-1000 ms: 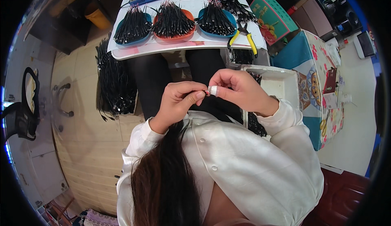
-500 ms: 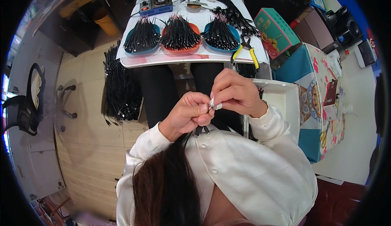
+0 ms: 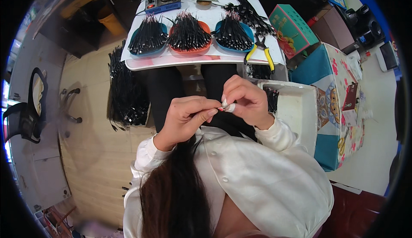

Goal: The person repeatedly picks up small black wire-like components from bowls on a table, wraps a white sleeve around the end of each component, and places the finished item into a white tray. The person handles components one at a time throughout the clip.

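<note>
In front of my lap, my left hand pinches a thin wire end between thumb and forefinger; a small red spot shows there. My right hand meets it from the other side, its thumb and forefinger closed on the same wire end. White wraps cover those two right fingertips. The rest of the wire is hidden by my hands. Beyond them, black cables stand fanned in a left blue bowl, an orange bowl and a right blue bowl on the white table.
Yellow-handled pliers lie at the table's right edge. Farther back are a blue soldering device and loose black cables. A white foam box stands right of my legs; a cable pile is on the left.
My left hand has turned, its back now more upward and its fingers straighter. The black cable ends that hung below it no longer show. My right hand has shifted slightly.
</note>
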Demonstrator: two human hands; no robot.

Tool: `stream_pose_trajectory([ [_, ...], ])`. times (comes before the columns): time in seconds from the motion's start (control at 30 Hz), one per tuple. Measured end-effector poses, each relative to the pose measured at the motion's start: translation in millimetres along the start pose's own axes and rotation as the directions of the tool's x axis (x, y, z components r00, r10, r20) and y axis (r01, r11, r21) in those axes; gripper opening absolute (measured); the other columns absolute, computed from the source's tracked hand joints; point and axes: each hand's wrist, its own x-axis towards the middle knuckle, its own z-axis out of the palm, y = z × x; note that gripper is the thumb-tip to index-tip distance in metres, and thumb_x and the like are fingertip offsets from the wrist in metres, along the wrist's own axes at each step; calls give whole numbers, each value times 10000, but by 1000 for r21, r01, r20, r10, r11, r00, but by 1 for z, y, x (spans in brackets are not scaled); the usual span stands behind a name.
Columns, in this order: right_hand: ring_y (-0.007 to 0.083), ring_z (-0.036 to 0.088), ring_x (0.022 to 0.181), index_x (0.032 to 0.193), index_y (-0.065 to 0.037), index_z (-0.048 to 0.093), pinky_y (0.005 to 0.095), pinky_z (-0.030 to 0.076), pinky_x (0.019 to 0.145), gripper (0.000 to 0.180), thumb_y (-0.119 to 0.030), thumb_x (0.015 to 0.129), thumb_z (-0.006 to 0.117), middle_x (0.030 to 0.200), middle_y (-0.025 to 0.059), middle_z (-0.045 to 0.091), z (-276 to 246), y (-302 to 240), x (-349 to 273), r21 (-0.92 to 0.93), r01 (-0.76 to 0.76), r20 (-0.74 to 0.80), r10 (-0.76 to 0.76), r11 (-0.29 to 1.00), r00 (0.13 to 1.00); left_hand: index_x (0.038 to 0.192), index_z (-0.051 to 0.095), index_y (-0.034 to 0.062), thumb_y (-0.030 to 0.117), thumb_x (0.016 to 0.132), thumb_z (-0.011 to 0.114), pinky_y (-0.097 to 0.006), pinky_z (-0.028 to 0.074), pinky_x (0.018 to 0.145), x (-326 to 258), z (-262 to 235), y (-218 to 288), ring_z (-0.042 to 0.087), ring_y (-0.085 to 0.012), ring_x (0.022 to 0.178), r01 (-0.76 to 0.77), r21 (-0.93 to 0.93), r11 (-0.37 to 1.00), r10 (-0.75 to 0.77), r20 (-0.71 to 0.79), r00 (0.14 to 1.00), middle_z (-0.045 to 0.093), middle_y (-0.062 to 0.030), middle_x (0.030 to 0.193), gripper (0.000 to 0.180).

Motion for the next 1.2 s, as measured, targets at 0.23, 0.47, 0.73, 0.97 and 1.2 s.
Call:
stream_pose_trajectory([
  [0.23, 241, 519, 1006, 945, -119, 691, 335, 436, 859, 248, -105, 712, 774, 1094, 34, 616, -21, -10, 26, -576, 219, 116, -186, 787, 976, 944, 691, -57, -23, 871, 634, -223, 439, 542, 17, -7, 1, 582, -106, 601, 87, 31, 996, -84, -72, 994, 636, -77, 718, 98],
  [0.47, 276, 487, 1007, 889, -107, 645, 376, 395, 906, 179, -76, 729, 718, 1073, 40, 580, -18, 5, 44, -679, 76, -65, -163, 731, 985, 972, 663, -16, -2, 853, 642, -297, 462, 529, 45, -2, -5, 588, -223, 569, 30, 435, 900, 39, -148, 988, 596, -108, 685, 121],
  [0.73, 299, 492, 984, 928, -63, 634, 389, 381, 903, 101, -107, 840, 655, 1071, 96, 563, -41, 34, 61, -467, -107, -378, -89, 878, 921, 983, 680, -30, -42, 871, 623, -233, 493, 616, 117, -40, 8, 627, -116, 646, -15, 553, 833, 100, -124, 987, 671, -82, 759, 127],
  [0.97, 285, 585, 930, 1001, -72, 611, 361, 482, 807, 189, -28, 820, 582, 1012, 95, 575, -22, 98, 35, -100, -95, 83, 103, 990, 991, 937, 660, -9, 43, 853, 667, -279, 489, 605, 260, -97, -43, 645, -204, 637, -143, 743, 654, 103, 100, 990, 650, -136, 753, 99],
  [1.2, 277, 609, 911, 918, -68, 608, 380, 509, 773, 74, -86, 856, 572, 968, 92, 574, 7, 161, -7, -93, -330, 429, 337, 939, 838, 920, 667, 11, 83, 837, 647, -403, 505, 682, 340, -138, -170, 637, -359, 770, -287, 851, 440, -119, 372, 921, 660, -179, 837, 112],
])
